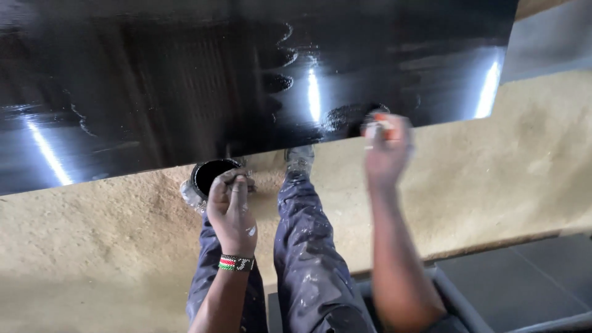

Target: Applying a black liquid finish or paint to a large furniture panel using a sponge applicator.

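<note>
R hand was closed round a paintbrush, fingers wrapped on the handle, which showed orange; the brush head was blurred, so its shape couldn't be made out. It met the glossy black painted panel near the panel's lower edge, approx. mid-frame right. L hand was closed on the rim of a small paint tin, thumb and fingers pinching the near side; tin looked full of black paint and sat just below the panel's lower edge, w/ the hand beneath it. A beaded wristband in red, green, white and black sat on the L wrist. Below both hands: paint-spattered dark trousers, a boot, and a floor covered in sawdust.
</note>
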